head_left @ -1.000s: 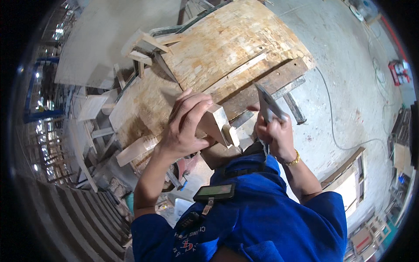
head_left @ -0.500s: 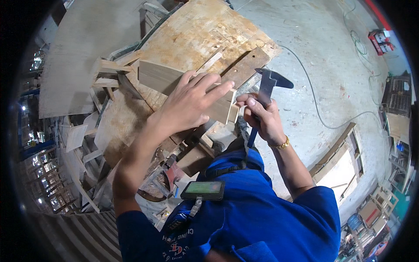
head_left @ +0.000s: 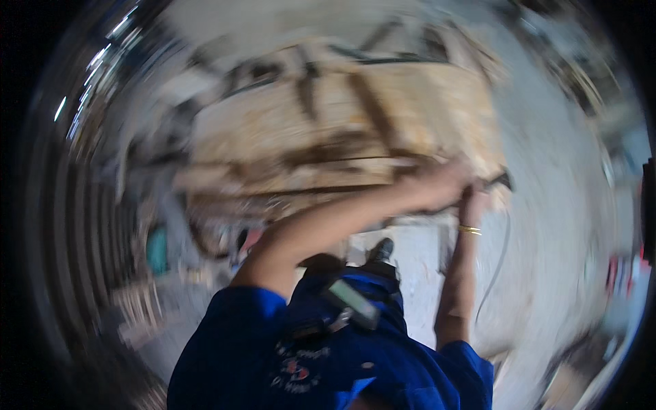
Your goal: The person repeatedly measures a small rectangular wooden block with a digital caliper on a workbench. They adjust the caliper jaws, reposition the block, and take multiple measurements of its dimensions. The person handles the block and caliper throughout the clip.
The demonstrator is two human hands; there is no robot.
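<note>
The whole head view is smeared by motion. My right hand point(head_left: 473, 201), with a gold bracelet at the wrist, is closed around a hammer point(head_left: 504, 180), whose dark head sticks out to the right. Up against it, my left hand point(head_left: 447, 183) reaches across from the left at the bench's near right part. Blur hides the left fingers, so whether they grip anything cannot be made out. A pale board-like shape point(head_left: 432, 109) lies on the bench just beyond the left hand.
The worn wooden workbench point(head_left: 266, 126) spans the middle, with dark strips across it. A cable point(head_left: 493, 273) runs along the floor at the right. A phone-like device point(head_left: 352, 301) hangs at my waist. A teal object point(head_left: 157, 249) sits at the lower left.
My view has swung round, so the bench now lies across it. Both hands appear farther right and closer together. The wooden piece that was under my left hand is no longer clearly distinguishable.
</note>
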